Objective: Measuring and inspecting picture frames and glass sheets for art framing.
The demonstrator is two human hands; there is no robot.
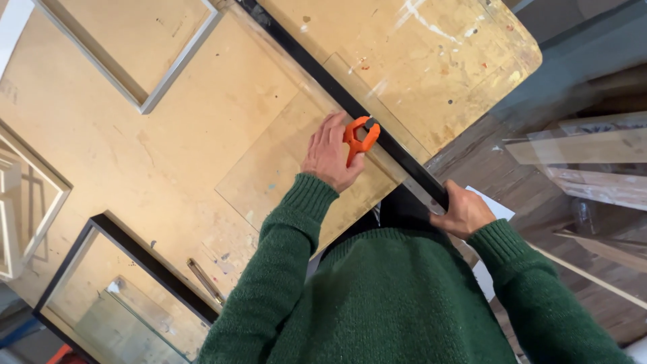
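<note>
Left hand (pixel 328 154) fingers pinch orange spring clamp (pixel 359 137) on black straightedge (pixel 350 104), over glass sheet (pixel 283 162) mid-bench (pixel 135 135). Right hand (pixel 464 212) fingers wrap straightedge's near end. Risk: clamp slips, straightedge skews, glass shifts.

Orange spring clamp (pixel 360 138) clipped onto long black straightedge (pixel 350 108); straightedge lies diagonally across clear glass sheet (pixel 283 162), one end overhanging.

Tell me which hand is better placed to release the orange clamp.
Probably the left: the left hand already grips the orange spring clamp on the black straightedge. The right hand holds the straightedge's near end, away from the clamp.
</note>
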